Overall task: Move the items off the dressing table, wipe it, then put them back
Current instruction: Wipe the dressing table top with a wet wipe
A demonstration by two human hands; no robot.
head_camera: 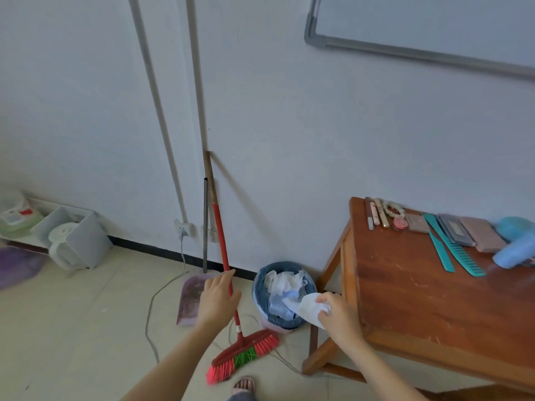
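Observation:
The wooden dressing table [411, 293] stands at the right. Along its back edge lie pens [372, 214], a bracelet [391, 209], a round pink compact [400, 222], flat palettes [454, 231], two teal combs [451, 250] and a blue hair dryer [514, 241]. My right hand [338, 312] pinches a crumpled white tissue [307, 308] over the blue-lined waste bin [282, 296], just left of the table. My left hand [218, 298] hangs in front of the red broom handle [224, 256], fingers relaxed, holding nothing.
The broom's red and green bristles [243, 355] rest on the floor by my foot [244, 384]. A dustpan [192, 296] leans at the wall. A grey cable [150, 319] runs from the wall socket [183, 228] across the tiles. A kettle and boxes [69, 241] sit far left.

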